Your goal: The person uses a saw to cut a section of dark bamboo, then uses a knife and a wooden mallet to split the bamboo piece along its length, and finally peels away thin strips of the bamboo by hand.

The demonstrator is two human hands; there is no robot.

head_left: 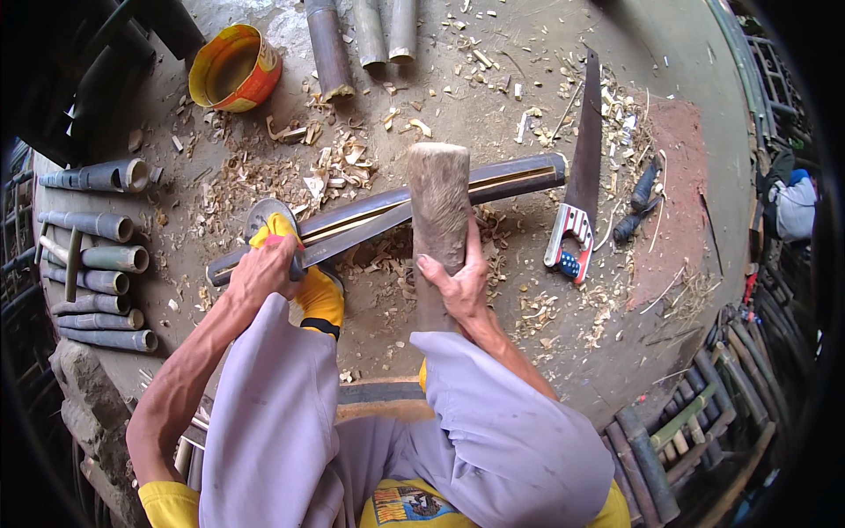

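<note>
A dark bamboo pole (pixel 519 179) lies aslant on the ground in front of me, with a long narrow slot cut along its upper side. My left hand (pixel 262 266) is closed round the handle of a large knife (pixel 365 233). Its broad blade lies along the slot, and the far end passes behind a wooden club. My right hand (pixel 462 280) grips this thick wooden club (pixel 438 198), held upright with its blunt end away from me. A foot in a yellow sock (pixel 320 301) is by the pole's left part, beside the left hand.
A handsaw (pixel 585 150) with a red and white handle lies to the right. Cut bamboo pieces (pixel 97 258) line the left side, and more bamboo poles (pixel 328 53) lie at the back. An orange and yellow bucket (pixel 236 69) stands far left. Wood shavings (pixel 339 167) litter the ground.
</note>
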